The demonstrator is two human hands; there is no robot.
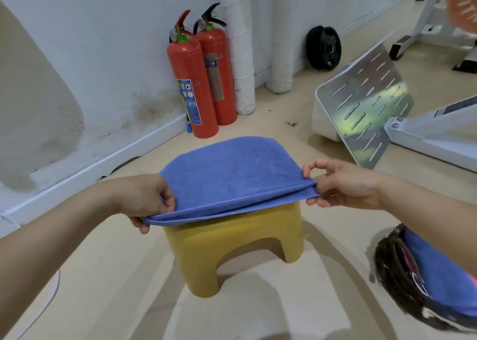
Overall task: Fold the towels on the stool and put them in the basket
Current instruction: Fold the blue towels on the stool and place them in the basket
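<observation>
A blue towel [232, 174] lies doubled over on top of a yellow plastic stool [232, 244] in the middle of the floor. My left hand [147, 197] pinches the towel's near left corner, both layers together. My right hand [343, 185] pinches the near right corner the same way, lifting the front edge slightly off the stool. A dark woven basket [397, 275] sits on the floor at the lower right, partly behind my right forearm, and a blue folded towel [438, 275] lies inside it.
Two red fire extinguishers [201, 81] stand against the white wall behind the stool. A perforated metal footplate [366, 102] of a white gym machine stands at the right. A black weight plate [324, 48] leans on the far wall. Beige floor surrounds the stool.
</observation>
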